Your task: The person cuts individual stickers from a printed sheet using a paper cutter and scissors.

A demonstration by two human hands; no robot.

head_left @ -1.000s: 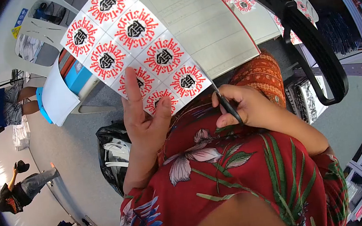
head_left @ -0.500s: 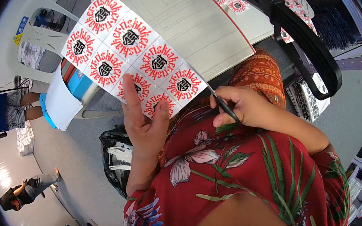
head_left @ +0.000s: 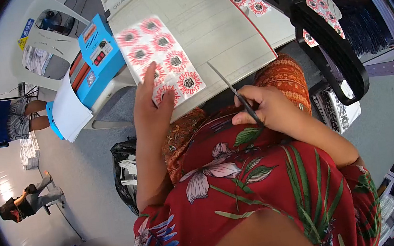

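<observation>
Sticker sheet [head_left: 163,59] lies on the paper cutter [head_left: 215,28], where we see the left hand [head_left: 152,106] pressing it with flat fingers (nothing gripped), while the right hand [head_left: 266,108] is closed around scissors [head_left: 233,92], blades nearly together, beside the sheet.

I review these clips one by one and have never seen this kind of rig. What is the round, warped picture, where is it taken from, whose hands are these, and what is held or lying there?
The camera sits on a person's head and looks down past their flowered red shirt; the wide lens bends the edges. Both hands are that person's. The left hand presses a sheet of round red stickers onto a grey paper trimmer with a black handle arm. The right hand holds scissors, blades pointing at the sheet. A blue box lies to the left. Other people are far left.
</observation>
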